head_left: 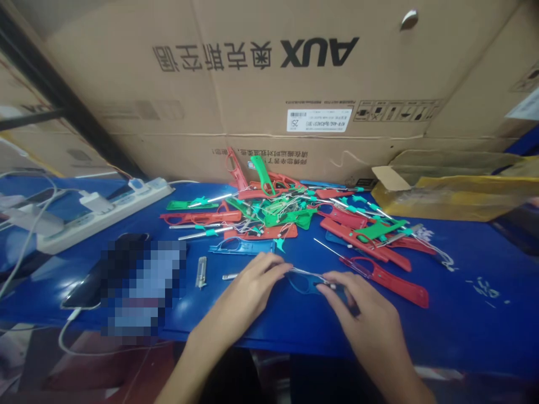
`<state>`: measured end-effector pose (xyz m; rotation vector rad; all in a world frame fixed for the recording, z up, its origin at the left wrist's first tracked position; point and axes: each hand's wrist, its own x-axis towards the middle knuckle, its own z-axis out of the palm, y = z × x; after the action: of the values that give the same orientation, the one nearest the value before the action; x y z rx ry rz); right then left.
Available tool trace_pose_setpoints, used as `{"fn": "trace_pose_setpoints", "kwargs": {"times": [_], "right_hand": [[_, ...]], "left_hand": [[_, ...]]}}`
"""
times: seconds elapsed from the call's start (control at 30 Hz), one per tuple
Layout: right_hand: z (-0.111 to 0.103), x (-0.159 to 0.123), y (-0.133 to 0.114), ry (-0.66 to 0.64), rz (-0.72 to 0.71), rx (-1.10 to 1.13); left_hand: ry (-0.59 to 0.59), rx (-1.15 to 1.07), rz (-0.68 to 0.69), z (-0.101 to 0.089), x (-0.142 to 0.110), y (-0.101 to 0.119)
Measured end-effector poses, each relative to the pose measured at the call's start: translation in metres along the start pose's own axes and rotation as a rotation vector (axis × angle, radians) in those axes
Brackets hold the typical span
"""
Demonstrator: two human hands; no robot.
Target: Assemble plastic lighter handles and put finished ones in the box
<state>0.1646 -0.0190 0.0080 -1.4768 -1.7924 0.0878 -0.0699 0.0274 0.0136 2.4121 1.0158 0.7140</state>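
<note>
Both my hands rest on the blue table point(458, 314) near its front edge. My left hand point(246, 286) has its fingers curled onto one end of a blue plastic handle piece point(304, 282). My right hand point(357, 306) pinches the other end, where a thin metal wire or spring runs across the piece. Just behind them lies a heap of red, green and blue plastic handle parts point(290, 216) with metal rods and wires mixed in. A red handle point(389, 278) lies right of my right hand.
A white power strip point(105, 210) with plugs and cables sits at the left. A phone point(84, 289) lies at the front left beside a blurred patch. Small metal parts point(202, 272) lie left of my left hand. Large cardboard boxes point(295, 73) stand behind; a yellow bag point(458, 196) sits right.
</note>
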Motion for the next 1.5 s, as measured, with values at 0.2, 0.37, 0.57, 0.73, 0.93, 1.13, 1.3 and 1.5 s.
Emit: {"fn": "trace_pose_setpoints", "kwargs": {"times": [0.2,0.37,0.57,0.73,0.93,1.13,1.3,1.5], "right_hand": [[0.007,0.0,0.007,-0.01,-0.107,-0.002],[0.007,-0.001,0.01,-0.023,-0.141,0.055],[0.003,-0.004,0.01,-0.022,-0.11,0.063],[-0.002,-0.009,0.007,-0.117,-0.042,0.14],[0.005,-0.003,0.007,-0.272,-0.123,0.102],[0.003,0.001,0.005,-0.21,-0.162,0.154],[0.0,-0.002,0.008,-0.062,-0.168,0.102],[0.006,0.001,0.017,-0.142,-0.18,0.125]], "left_hand": [[0.057,0.069,0.001,0.005,0.003,-0.006],[0.101,0.075,0.021,0.007,0.002,-0.009],[0.14,0.018,0.025,0.005,0.001,-0.006],[0.23,-0.05,0.047,0.003,-0.004,-0.001],[0.274,-0.058,0.129,0.0,-0.009,0.004],[0.27,-0.06,0.115,-0.002,-0.011,0.003],[0.194,-0.103,0.033,0.002,-0.012,0.002],[0.277,-0.091,-0.025,0.007,-0.008,-0.004]]}}
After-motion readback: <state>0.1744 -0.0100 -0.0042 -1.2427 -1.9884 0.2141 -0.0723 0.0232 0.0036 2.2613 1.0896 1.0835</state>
